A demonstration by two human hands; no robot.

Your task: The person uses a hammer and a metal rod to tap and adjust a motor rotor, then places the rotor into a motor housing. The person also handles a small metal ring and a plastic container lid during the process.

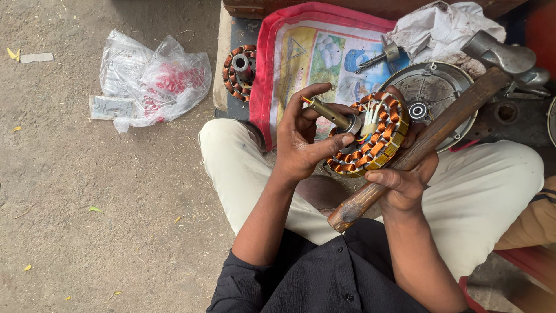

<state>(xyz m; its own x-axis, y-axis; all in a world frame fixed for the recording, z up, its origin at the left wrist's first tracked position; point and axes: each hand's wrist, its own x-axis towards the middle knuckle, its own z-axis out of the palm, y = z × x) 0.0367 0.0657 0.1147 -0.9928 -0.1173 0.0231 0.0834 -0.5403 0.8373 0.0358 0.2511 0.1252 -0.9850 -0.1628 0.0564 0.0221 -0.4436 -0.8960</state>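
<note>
In the head view, the left hand (pixel 304 136) is sitting just left of the frame's centre, its fingers curling around the brass-coloured shaft (pixel 327 111) that is sticking up and to the left out of a wound stator (pixel 370 136). The thumb is pressing on the hub where the shaft is meeting the copper coils, so this hand is closed on the shaft.

The stator, a ring of orange copper windings with yellow insulation, is being held tilted at the centre of the frame, above the person's lap.

The right hand (pixel 405 177) is lying just right of centre and lower. It is wrapping around the wooden handle of a hammer (pixel 428 139), while its fingertips are reaching behind the stator's rim and supporting it. The hammer is running diagonally from the lower middle to the upper right, where its metal head is showing.

At the upper right, a round metal motor cover (pixel 434 87) is lying behind the hammer. A second, smaller stator (pixel 240 71) is sitting at the upper middle, beside a red-edged printed sack (pixel 313 52). A crumpled plastic bag (pixel 153 78) is lying on the ground at the upper left.
</note>
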